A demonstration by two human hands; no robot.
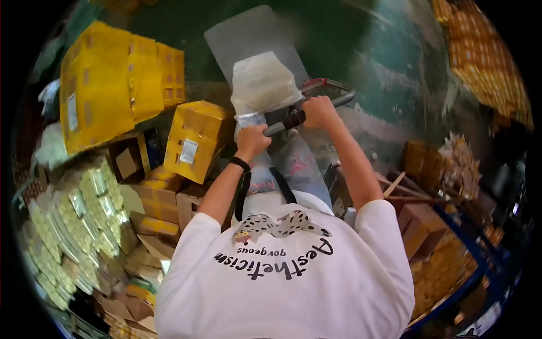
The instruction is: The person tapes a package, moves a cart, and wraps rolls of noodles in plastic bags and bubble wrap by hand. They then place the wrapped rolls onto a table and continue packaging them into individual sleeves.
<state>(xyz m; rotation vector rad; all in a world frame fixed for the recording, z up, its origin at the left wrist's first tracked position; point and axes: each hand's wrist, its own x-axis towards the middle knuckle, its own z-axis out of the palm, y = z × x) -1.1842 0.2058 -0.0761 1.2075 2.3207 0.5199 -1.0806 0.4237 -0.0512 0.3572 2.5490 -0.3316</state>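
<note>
A grey metal handlebar (pixel 276 127) with a dark sleeve crosses in front of my body. My left hand (pixel 253 142) is closed round its near left end. Farther along, my right hand (pixel 322 112) wraps round the same bar, just right of the dark sleeve. Beyond the hands a whitish, plastic-wrapped bundle (pixel 264 83) rests over a flat grey board (pixel 248 34). A thin reddish bent bar (pixel 327 82) curves beside the right end of the handlebar. How the handlebar joins to what lies below is hidden.
Large yellow-taped parcels (pixel 99 85) stand at the left, with another yellow-taped carton (pixel 195 141) closer in. Stacked pale packets (pixel 79 214) fill the lower left. A blue metal frame (pixel 471 248) and brown carton (pixel 420 229) are at the right. Green floor (pixel 367 62) stretches ahead.
</note>
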